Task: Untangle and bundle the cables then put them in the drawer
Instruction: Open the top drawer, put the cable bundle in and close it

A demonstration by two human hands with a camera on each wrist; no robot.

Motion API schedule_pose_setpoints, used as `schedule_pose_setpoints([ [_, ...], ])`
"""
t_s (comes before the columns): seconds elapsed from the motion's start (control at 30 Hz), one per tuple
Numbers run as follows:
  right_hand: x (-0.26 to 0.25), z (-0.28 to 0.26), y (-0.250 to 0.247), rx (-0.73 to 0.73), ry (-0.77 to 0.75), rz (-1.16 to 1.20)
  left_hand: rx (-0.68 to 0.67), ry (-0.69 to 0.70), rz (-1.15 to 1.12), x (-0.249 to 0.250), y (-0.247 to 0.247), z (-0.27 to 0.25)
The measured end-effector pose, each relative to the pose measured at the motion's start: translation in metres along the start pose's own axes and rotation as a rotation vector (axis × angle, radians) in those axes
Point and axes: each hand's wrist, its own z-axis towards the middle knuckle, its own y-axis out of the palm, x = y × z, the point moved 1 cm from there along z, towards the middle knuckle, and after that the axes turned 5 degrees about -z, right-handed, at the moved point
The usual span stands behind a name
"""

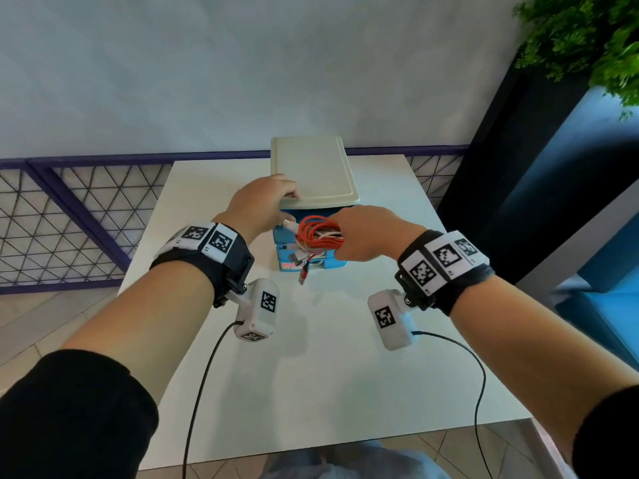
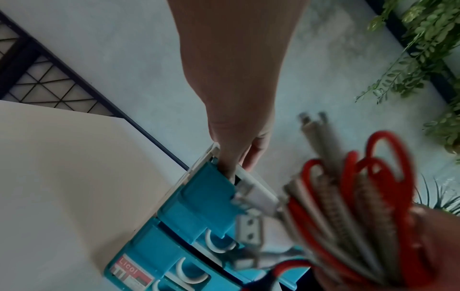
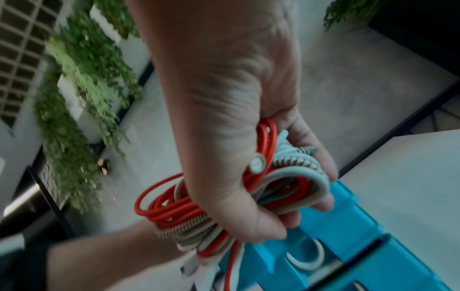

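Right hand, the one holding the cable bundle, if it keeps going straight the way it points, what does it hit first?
Most likely the blue drawer unit. The right hand holds the cable bundle just in front of it; the bundle's loops would probably touch first, though depth is unclear.

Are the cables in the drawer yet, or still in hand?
Still in hand. The right hand grips the coiled cable bundle in front of the blue drawer unit; a red plug dangles.

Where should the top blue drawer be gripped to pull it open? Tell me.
Hook the white curved handle on the top blue plastic drawer from the front, fingers under its arch: it is the front's only protruding hold I can see. The left hand is nearest.
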Motion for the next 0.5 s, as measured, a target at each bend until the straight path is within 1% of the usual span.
schedule_pose_setpoints([
  [0.07, 0.002, -0.007, -0.013, 0.004, 0.024, 0.032, -0.05, 0.008, 0.034, 0.003, -0.002, 0.0],
  [0.13, 0.006, -0.011, -0.024, 0.051, 0.065, 0.049, -0.142, 0.008, 0.046, 0.002, -0.002, 0.002],
  [0.2, 0.011, -0.011, -0.031, 0.127, 0.144, 0.052, -0.244, -0.016, 0.045, -0.005, 0.003, 0.005],
  [0.27, 0.012, -0.01, -0.032, 0.176, 0.24, 0.019, -0.287, -0.049, 0.062, -0.011, 0.008, 0.006],
  [0.3, 0.009, -0.009, -0.031, 0.172, 0.281, -0.021, -0.296, -0.05, 0.065, -0.01, 0.009, 0.004],
  [0.37, 0.004, -0.007, -0.024, 0.118, 0.327, -0.136, -0.308, -0.063, 0.057, -0.005, 0.006, -0.003],
  [0.5, -0.006, -0.001, -0.007, 0.012, 0.366, -0.3, -0.355, -0.097, 0.019, -0.002, 0.002, -0.005],
])
